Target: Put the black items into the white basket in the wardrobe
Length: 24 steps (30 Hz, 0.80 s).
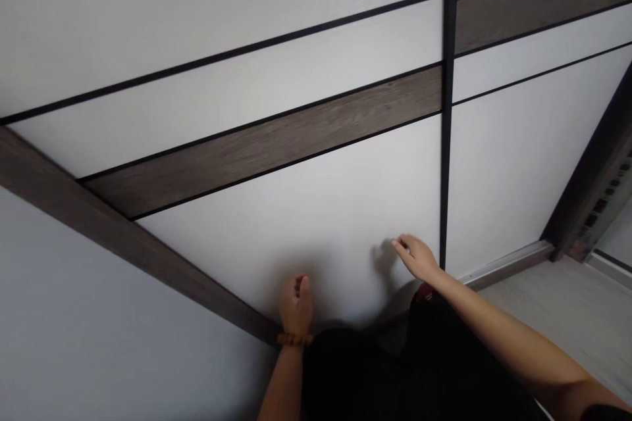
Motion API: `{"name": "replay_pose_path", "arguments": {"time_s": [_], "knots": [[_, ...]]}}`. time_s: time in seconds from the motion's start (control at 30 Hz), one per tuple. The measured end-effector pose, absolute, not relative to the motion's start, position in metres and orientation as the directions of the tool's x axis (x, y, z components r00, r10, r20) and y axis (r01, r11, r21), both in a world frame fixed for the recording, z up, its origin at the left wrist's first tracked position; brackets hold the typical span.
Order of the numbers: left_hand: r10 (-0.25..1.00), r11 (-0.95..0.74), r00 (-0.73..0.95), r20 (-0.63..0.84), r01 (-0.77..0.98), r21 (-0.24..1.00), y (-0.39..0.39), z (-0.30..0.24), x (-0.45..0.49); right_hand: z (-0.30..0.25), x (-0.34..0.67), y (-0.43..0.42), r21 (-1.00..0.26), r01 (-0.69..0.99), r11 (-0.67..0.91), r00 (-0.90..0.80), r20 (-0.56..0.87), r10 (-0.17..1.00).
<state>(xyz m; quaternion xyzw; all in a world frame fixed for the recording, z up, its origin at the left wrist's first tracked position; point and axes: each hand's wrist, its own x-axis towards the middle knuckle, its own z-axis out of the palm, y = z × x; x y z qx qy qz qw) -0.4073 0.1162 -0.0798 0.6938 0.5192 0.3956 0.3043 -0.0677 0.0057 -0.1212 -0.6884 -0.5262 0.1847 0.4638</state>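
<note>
Left hand (296, 304) and right hand (417, 256) before a white lower panel (340, 210)

Nearest are dark clothes (365, 375) at the bottom edge, with the bare forearms reaching forward on either side. A brown beaded bracelet (295, 339) circles the left wrist. The left hand's fingers are curled in towards the palm, the thumb pointing up beside them. The right hand is a little further ahead, its fingers bent and its thumb close to their tips — whether anything is pinched there, I cannot tell.

The white lower panel lies directly beyond both hands. The right hand throws a shadow (382, 256) on it and looks apart from it; whether the left touches it is unclear. To the left, a brown frame (148, 252) slants between this panel and a grey wall (108, 322).

Above the panel runs a wood-grain band (286, 138) edged with thin black lines. A black upright (447, 112) parts it from a second white panel (523, 158) on the right, which has a pale rail (508, 262) at its foot. Grey floor (548, 309) shows there — and furthest right, a dark post (590, 177).
</note>
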Motion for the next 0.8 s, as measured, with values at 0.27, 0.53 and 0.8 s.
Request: {"name": "replay_pose_path", "arguments": {"time_s": [0.27,0.53,0.8], "knots": [[0.703,-0.340,-0.046,0.710,0.855,0.392,0.180,-0.005,-0.397,-0.043,-0.072,0.054,-0.144,0.989,0.033,0.094,0.783,0.614],[0.715,-0.352,-0.051,0.697,0.835,0.423,0.184,-0.018,-0.375,-0.038,-0.067,0.063,-0.140,0.990,-0.024,0.114,0.689,0.716],[0.616,-0.408,-0.006,0.788,0.853,0.325,0.179,-0.013,-0.413,-0.051,-0.050,0.064,-0.111,0.992,-0.065,0.126,0.723,0.680]]}}
